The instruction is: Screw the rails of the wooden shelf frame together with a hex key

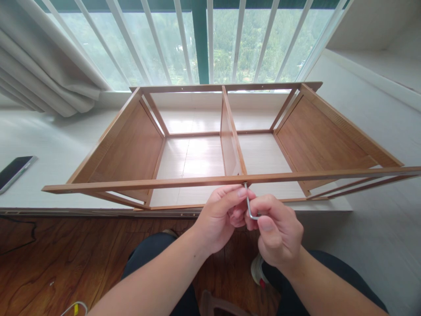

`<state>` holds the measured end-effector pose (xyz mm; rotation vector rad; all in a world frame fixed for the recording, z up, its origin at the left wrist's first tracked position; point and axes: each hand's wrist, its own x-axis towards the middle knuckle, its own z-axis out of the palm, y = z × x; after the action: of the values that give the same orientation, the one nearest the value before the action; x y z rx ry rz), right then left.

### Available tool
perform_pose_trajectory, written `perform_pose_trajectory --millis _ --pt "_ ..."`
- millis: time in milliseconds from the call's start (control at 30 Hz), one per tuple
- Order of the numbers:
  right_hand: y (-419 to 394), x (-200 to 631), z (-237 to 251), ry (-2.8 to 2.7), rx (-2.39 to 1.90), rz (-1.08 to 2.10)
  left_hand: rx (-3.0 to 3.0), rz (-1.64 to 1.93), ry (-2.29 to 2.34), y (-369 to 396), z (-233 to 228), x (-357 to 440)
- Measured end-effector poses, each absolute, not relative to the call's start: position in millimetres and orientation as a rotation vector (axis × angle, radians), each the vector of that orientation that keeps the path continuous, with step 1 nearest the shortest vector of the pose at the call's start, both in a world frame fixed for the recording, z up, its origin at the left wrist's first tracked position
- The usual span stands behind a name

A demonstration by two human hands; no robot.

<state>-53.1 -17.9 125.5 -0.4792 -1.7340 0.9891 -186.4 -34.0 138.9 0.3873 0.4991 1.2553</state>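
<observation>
A wooden shelf frame (141, 182) lies on its side on a white window ledge, with a middle divider panel (230, 131) and two end panels. A metal hex key (249, 205) stands with its tip in the front rail where the divider meets it. My right hand (278, 230) grips the bent lower end of the key. My left hand (220, 217) pinches the key's upright shaft just below the rail.
A dark phone (15, 171) lies on the ledge (49, 149) at far left. A curtain (42, 66) hangs at upper left before a barred window (200, 39). Brown wooden floor (66, 259) and my knees lie below.
</observation>
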Motion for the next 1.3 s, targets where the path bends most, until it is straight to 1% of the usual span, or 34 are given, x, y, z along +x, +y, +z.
perform_pose_trajectory --millis 433,1300 --pt "-19.1 -51.9 124.6 -1.744 -0.522 0.954 0.398 1.246 0.519 -34.5 139.3 -186.5" --pt "-23.1 -54.7 122.1 -1.655 -0.573 1.003 0.403 1.235 0.592 -34.4 137.9 -185.1"
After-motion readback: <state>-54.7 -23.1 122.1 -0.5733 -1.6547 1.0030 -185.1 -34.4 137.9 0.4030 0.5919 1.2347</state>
